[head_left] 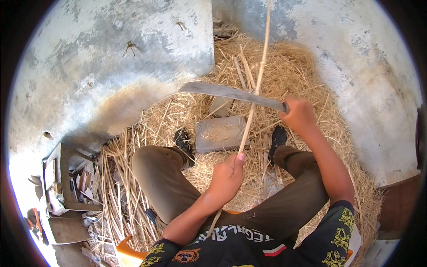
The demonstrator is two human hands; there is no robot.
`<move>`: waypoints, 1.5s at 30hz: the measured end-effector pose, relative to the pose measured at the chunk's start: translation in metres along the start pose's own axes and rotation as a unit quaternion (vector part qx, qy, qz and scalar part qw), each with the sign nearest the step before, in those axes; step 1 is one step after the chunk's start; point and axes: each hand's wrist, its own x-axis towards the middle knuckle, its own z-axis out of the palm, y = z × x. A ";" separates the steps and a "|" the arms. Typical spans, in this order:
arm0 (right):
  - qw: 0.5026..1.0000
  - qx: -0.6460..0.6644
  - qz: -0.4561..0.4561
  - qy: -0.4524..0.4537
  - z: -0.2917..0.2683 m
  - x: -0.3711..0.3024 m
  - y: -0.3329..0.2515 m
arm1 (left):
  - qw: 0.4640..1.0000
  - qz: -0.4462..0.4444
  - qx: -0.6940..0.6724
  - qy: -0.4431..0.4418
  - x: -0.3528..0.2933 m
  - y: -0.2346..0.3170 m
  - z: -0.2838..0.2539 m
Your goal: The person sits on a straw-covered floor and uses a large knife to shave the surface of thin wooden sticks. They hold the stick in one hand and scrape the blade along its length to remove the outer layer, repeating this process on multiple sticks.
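Note:
My left hand [226, 179] is closed round a long, thin bamboo strip [263, 60], which slants up and away from my lap past the far edge of the view. In my right hand [299, 116] is the dark handle of a machete [222, 91]. Its broad, curved blade points left and crosses the strip well above my left fist, seeming to touch it. Below the blade, between my feet, a grey block [221, 133] lies on the ground with shavings on top. The strip's lower end passes under my left wrist towards my shirt.
Pale shavings [289, 71] cover the ground around my feet. Cut strips [120, 173] are heaped at the left, beside a wooden frame [66, 178] with scraps in it. Weathered walls [111, 49] rise ahead and to the right [364, 66]. An orange chair [126, 251] is under me.

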 end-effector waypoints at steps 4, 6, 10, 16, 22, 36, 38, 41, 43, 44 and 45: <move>0.996 0.011 -0.079 0.031 0.002 -0.016 -0.031 | 0.998 -0.020 -0.064 -0.012 0.009 -0.021 0.001; 0.987 0.009 -0.154 0.037 -0.009 -0.016 -0.041 | 0.999 -0.004 -0.051 -0.007 0.009 -0.019 0.001; 0.999 -0.026 0.013 0.028 0.006 0.013 0.003 | 0.999 0.019 -0.020 -0.016 -0.001 -0.011 0.008; 0.976 -0.025 0.216 -0.012 -0.022 0.029 0.043 | 0.998 0.010 -0.028 -0.058 -0.004 -0.005 0.014; 0.999 -0.037 0.009 -0.033 -0.014 -0.021 -0.020 | 0.998 0.021 0.055 0.017 0.008 -0.001 0.005; 0.989 -0.067 -0.039 -0.128 -0.008 -0.021 -0.046 | 0.980 0.045 0.183 0.058 0.005 -0.009 0.003; 0.991 -0.067 -0.017 -0.115 0.001 -0.014 -0.026 | 0.979 0.047 0.189 0.055 0.005 -0.007 0.002; 0.987 -0.046 0.120 -0.098 0.005 0.006 -0.004 | 0.978 0.045 0.201 0.039 0.004 0.000 0.000; 0.980 -0.052 0.166 -0.093 -0.003 0.013 -0.005 | 0.976 0.055 0.207 0.045 0.006 -0.005 0.004; 0.982 -0.065 0.152 -0.096 -0.005 0.011 -0.012 | 0.976 0.054 0.204 0.050 0.005 -0.009 0.004; 0.982 -0.079 0.137 -0.098 -0.008 0.009 -0.018 | 0.977 0.053 0.199 0.055 0.006 -0.014 0.004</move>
